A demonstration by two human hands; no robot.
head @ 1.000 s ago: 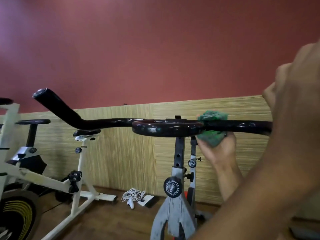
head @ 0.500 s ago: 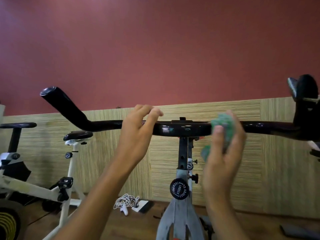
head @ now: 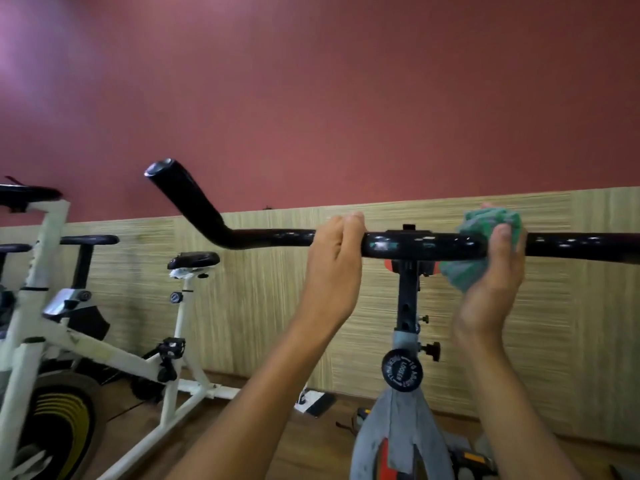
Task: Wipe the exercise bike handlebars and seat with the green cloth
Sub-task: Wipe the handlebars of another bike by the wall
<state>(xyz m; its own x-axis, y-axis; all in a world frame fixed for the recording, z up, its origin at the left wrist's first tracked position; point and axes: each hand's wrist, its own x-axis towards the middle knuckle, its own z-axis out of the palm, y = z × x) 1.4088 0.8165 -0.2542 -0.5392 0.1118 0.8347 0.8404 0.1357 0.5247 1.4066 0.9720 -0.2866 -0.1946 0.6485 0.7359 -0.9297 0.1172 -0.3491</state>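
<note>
We see the black handlebars (head: 277,238) running level across the view above their gray post (head: 408,306), with a white exercise bike (head: 104,348) well to the left of that post. Our left hand (head: 334,268) curls its fingers, pressed together, over the bar just left of the post. Just right of the post, our right hand (head: 491,292) wraps the bunched green cloth (head: 485,237) around the bar, thumb in front and fingertips behind.
</note>
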